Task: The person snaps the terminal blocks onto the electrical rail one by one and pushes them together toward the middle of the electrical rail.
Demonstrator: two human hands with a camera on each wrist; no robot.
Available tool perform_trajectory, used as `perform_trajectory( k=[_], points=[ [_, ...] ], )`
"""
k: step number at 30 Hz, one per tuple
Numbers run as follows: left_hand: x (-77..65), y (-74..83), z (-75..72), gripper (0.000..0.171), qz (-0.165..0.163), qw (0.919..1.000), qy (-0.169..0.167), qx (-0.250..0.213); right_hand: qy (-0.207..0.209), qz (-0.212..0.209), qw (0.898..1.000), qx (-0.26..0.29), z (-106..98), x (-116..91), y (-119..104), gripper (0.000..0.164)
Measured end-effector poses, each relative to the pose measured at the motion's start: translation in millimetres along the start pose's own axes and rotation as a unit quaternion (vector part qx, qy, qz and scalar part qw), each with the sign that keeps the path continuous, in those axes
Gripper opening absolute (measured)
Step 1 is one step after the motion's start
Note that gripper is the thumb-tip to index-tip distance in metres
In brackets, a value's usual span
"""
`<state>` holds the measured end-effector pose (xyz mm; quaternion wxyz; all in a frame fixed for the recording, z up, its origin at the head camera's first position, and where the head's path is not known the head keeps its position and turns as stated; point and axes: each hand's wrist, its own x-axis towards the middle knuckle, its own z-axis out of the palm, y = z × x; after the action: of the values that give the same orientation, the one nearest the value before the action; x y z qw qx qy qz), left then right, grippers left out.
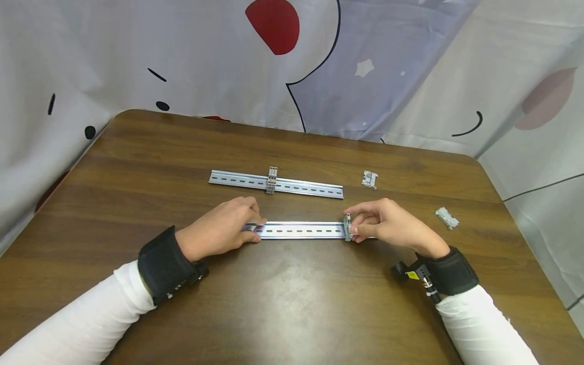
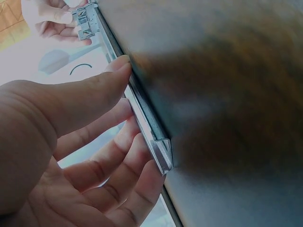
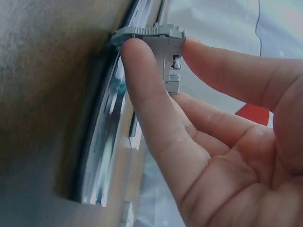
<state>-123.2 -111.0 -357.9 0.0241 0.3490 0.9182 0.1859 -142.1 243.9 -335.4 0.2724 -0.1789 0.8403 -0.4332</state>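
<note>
A slotted metal DIN rail (image 1: 301,230) lies crosswise on the table in front of the person. The left hand (image 1: 224,225) grips its left end, thumb on the near edge and fingers along the far edge; the rail's end (image 2: 163,158) pokes out past the fingers in the left wrist view. Near the rail's right end, the right hand (image 1: 388,223) pinches a grey terminal block (image 1: 347,228). In the right wrist view the block (image 3: 163,40) stands upright against the rail (image 3: 102,156). Whether it is clipped on cannot be told.
Farther back lies a second DIN rail (image 1: 310,187), with a small group of terminal blocks (image 1: 271,180) mounted near its middle. Two loose terminal pieces lie to the right, one piece (image 1: 369,179) at the back and another piece (image 1: 446,218) beyond the right hand. A printed cloth (image 1: 205,61) hangs behind the table.
</note>
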Motion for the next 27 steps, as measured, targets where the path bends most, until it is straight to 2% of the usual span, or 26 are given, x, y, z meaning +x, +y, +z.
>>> perform_trajectory(
  k=[7, 12, 20, 27],
  points=[
    [0.8, 0.2, -0.4, 0.035, 0.003, 1.0, -0.001, -0.002, -0.016, -0.023, 0.997, 0.073, 13.8, 10.9, -0.7, 0.045],
    [1.1, 0.6, -0.3, 0.035, 0.008, 0.9999, 0.006, 0.003, -0.015, -0.04, 0.996, 0.072, 29.9, 24.0, -10.0, 0.045],
    [0.1, 0.5, -1.3, 0.035, 0.006, 1.0, 0.002, 0.003, -0.017, -0.039, 0.996, 0.076, 50.0, 41.7, -24.8, 0.045],
    [0.5, 3.4, -1.7, 0.035, 0.001, 0.9999, -0.001, 0.015, -0.014, -0.048, 0.995, 0.081, 61.4, 48.3, -29.4, 0.046]
  ],
)
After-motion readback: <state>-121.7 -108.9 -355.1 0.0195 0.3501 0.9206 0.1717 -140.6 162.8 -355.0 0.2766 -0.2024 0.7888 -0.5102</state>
